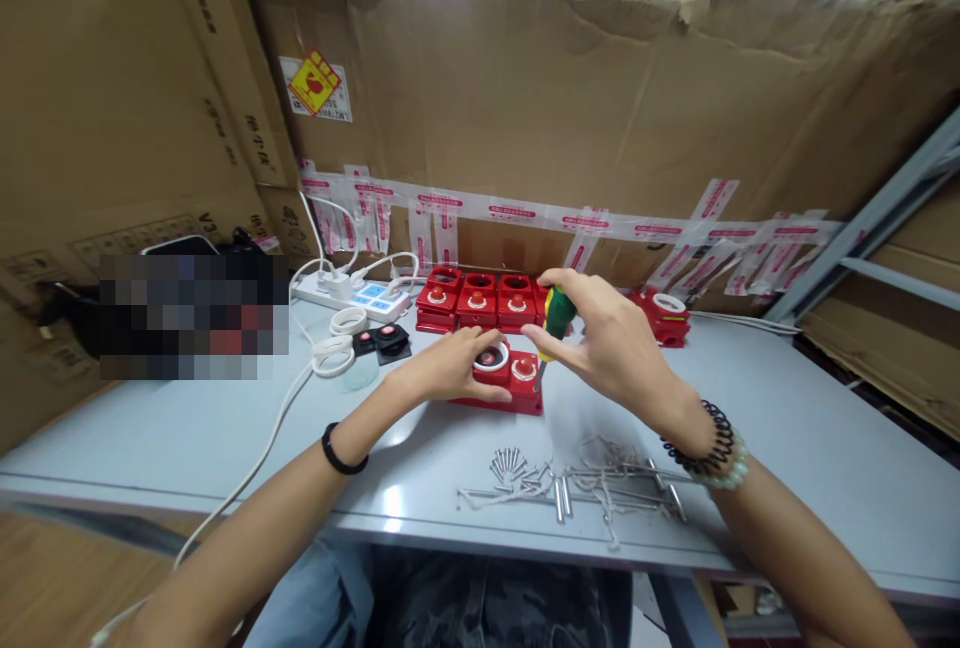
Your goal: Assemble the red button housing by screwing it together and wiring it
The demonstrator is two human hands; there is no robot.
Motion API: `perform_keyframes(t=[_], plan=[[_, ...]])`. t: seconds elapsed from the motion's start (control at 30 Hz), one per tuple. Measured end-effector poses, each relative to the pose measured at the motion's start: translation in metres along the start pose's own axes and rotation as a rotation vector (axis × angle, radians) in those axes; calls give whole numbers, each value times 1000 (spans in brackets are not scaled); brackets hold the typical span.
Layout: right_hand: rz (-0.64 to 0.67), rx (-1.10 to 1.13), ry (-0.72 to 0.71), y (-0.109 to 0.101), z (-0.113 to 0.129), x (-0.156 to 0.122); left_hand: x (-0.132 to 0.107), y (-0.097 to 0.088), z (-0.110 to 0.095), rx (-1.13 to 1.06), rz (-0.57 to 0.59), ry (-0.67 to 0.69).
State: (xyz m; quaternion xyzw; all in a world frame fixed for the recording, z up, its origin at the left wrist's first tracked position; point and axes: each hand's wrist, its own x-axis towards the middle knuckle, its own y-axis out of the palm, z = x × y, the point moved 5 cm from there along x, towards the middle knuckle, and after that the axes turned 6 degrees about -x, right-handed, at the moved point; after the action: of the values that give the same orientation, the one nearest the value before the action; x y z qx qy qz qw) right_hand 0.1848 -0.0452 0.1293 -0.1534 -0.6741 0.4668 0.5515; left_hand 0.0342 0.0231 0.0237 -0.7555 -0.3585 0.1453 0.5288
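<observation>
A red rectangular housing (501, 402) lies on the table in front of me, with a white ring (491, 357) round a dark round opening and a red knob (524, 368) beside it. My left hand (457, 368) grips the housing from its left side, fingers behind and thumb across the front. In my right hand (600, 338) is a screwdriver (559, 312) with a green and yellow handle, held upright and slightly tilted. Its tip points down at the right end of the housing; whether a screw sits under it is too small to tell.
More red housings (478, 300) stand in a row behind, another (666, 316) to the right. Screws (510, 464) and metal rods (562, 500) lie near the front edge. White rings (333, 356), black parts (388, 336) and a power strip (379, 300) are left. A cardboard wall (525, 108) closes the back.
</observation>
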Motion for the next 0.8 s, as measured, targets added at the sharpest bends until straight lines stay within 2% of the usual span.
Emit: perform_keyframes(t=[0.13,0.2,0.27,0.33,0.5,0.67,0.73,0.8], plan=[[172,246,-66,3,4,-1,0,-1,-1,-8,4,0],[124,183,-21,3,1,0,0,0,-1,7,5,1],[15,33,32,1,-1,1,0,0,0,14,2,5],[-38,-37,31,-1,-1,0,0,0,0,12,-1,10],[152,201,-55,3,5,-2,0,-1,-1,9,-1,3],[-23,-77,78,0,-3,0,0,-1,-1,24,1,9],[18,-21,42,0,-3,1,0,-1,-2,19,1,11],[130,138,-23,2,-1,1,-1,-2,-2,9,-3,9]])
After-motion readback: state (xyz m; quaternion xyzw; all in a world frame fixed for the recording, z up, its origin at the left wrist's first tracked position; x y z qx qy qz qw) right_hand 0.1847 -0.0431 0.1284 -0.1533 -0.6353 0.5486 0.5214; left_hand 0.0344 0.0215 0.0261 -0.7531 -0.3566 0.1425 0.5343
